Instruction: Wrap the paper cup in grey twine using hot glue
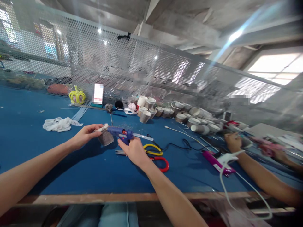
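Note:
My left hand [86, 136] is closed on a small grey cup [106, 138] with a pale rim, tilted just above the blue table. A blue hot glue gun [123, 135] is gripped in my right hand [135, 151], its nozzle pointing left at the cup's rim. A clear glue stick [143, 136] sticks out of the gun's back. Twine runs up from the cup to a small ball of twine [109, 107]. Under and beside my right wrist lie scissors [153, 149] with one yellow and one red handle loop; part of them is hidden.
Several similar cups [145, 116] stand in groups along the perforated metal screen [132, 72]. A white cloth [60, 124] lies left, near a yellow crown-shaped item [77, 95]. At right, a co-worker's hands [233, 142] work near a purple tool [217, 162] and white cables.

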`<state>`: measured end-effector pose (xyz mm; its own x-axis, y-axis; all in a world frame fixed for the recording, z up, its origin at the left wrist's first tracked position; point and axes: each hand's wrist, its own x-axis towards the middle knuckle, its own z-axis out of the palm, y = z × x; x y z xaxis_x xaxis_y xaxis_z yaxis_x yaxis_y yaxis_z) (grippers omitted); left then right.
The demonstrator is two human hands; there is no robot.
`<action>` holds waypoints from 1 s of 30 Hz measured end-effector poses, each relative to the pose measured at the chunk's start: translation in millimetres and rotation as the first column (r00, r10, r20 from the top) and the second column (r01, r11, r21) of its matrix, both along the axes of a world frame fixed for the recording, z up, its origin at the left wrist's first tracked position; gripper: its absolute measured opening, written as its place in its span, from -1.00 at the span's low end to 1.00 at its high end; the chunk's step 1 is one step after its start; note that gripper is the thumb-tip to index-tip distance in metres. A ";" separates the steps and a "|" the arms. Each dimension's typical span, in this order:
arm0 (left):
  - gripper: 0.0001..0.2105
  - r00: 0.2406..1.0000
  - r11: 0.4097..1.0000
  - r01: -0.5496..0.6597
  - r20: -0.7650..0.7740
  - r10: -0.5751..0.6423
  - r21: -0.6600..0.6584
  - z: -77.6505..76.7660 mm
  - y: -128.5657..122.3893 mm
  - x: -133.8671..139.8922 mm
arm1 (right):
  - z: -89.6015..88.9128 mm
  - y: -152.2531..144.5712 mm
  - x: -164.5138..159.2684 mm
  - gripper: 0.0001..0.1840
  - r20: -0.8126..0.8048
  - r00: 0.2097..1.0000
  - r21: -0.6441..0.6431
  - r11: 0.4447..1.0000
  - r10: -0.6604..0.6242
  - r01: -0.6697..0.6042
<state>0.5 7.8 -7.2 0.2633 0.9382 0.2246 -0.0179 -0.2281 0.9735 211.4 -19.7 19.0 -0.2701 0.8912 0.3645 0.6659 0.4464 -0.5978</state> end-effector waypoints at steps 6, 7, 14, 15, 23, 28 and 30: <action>-0.83 1.000 1.000 -0.013 -0.006 0.013 -0.011 1.4 -0.9 1.0 | -0.3 -0.8 -0.8 -0.82 -0.002 1.000 -0.012 1.000 0.018 -0.018; -0.83 1.000 1.000 -0.014 -0.003 0.014 -0.011 1.6 -0.9 1.1 | -0.4 -0.5 -0.7 -0.82 -0.003 1.000 -0.013 1.000 0.024 -0.024; -0.83 1.000 0.999 -0.029 -0.006 0.029 -0.020 1.4 -0.6 1.1 | -0.6 0.6 0.8 -0.81 -0.026 1.000 -0.029 1.000 0.000 -0.001; -0.83 1.000 0.999 -0.031 -0.006 0.031 -0.019 1.3 -0.4 1.0 | -0.7 0.2 0.4 -0.82 -0.025 1.000 -0.026 1.000 0.008 -0.009; -0.80 1.000 1.000 0.005 -0.019 -0.005 -0.015 5.9 -3.4 1.6 | 0.1 2.9 3.2 -0.78 -0.017 0.999 -0.044 0.999 -0.028 0.027; -0.78 1.000 0.999 0.010 -0.024 -0.011 -0.042 9.3 -4.3 1.2 | 1.7 7.2 5.6 -0.71 -0.036 0.997 -0.129 0.990 -0.062 0.057; -0.79 0.999 0.999 0.028 -0.019 -0.029 -0.039 8.1 -2.9 -0.2 | 2.1 7.2 5.2 -0.71 -0.048 0.997 -0.145 0.988 -0.060 0.052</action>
